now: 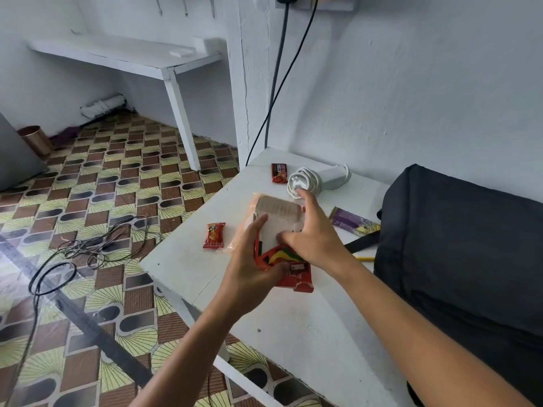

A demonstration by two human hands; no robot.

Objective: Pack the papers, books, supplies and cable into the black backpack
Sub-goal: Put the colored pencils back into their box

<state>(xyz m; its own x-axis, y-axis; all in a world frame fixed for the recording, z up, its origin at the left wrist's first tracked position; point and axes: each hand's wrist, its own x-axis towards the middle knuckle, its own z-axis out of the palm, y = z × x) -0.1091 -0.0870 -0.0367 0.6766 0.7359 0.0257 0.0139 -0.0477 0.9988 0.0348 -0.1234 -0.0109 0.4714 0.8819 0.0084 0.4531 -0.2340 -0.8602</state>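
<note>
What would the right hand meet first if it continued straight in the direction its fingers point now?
Probably the coiled white cable. The right hand points its fingers up and away across the table, and the longest fingertip already seems to reach the coil, though depth is unclear.

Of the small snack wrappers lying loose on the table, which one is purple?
The long wrapper lying beside the black backpack is purple. The other two, one near the coiled white cable and one by the table's left edge, are red.

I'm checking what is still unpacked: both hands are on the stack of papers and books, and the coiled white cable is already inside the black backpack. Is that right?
Not quite. The head view shows the coiled white cable lying on the white table, beyond the right hand, not inside the black backpack. Both hands, left hand included, are on the stack as you said.
</note>
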